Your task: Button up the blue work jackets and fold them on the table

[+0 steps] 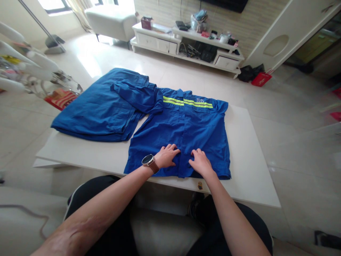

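Note:
A blue work jacket [197,131] lies front up on the white table, with a yellow-and-silver reflective stripe [198,103] across its chest. Its sleeve on the left reaches over a folded blue garment [98,106]. My left hand [167,156], with a watch [149,161] on the wrist, rests on the lower front of the jacket, fingers spread and left of the placket. On the other side of the placket, my right hand [201,162] touches the cloth with fingers slightly bent and the thumb apart. Neither hand grips anything visible.
The white table [247,153] ends close to my knees. A small dark-and-gold mark [200,185] shows at its near edge. Beyond the tiled floor stand a low TV cabinet [157,44] and a pale ottoman [112,23]. A red bag [261,79] sits at the right.

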The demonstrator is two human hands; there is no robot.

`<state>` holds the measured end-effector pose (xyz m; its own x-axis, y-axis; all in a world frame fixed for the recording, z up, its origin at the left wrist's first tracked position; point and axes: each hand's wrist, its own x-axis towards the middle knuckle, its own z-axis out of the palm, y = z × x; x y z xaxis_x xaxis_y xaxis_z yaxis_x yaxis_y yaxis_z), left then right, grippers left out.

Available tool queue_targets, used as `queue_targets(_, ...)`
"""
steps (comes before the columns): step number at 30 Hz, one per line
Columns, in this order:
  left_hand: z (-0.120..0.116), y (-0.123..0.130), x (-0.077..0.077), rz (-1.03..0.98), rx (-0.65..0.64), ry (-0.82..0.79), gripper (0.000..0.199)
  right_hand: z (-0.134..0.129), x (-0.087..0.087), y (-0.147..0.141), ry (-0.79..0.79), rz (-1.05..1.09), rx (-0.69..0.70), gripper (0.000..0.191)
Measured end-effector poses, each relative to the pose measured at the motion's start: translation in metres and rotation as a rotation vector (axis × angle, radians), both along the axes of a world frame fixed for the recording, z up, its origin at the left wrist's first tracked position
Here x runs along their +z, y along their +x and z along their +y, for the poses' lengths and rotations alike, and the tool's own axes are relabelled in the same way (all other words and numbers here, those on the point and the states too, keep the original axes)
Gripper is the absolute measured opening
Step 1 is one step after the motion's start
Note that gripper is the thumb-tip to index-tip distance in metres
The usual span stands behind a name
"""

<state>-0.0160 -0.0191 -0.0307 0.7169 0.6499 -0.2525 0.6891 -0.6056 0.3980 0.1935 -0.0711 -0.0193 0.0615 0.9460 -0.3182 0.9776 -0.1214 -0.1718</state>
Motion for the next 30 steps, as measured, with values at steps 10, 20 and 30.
queue_targets(10,0.002,0.001,0.008,0.060,0.053,-0.062,0.050,-0.002,0.007,0.009,-0.539,0.089,0.090,0.008)
queue_targets(20,0.003,0.005,-0.001,0.040,0.007,-0.112,0.031,-0.004,0.009,-0.010,0.005,0.264,0.292,0.031)
queue_targets(30,-0.002,0.006,0.004,0.078,0.002,-0.089,0.030,-0.006,-0.002,-0.019,-0.037,0.228,0.347,0.031)
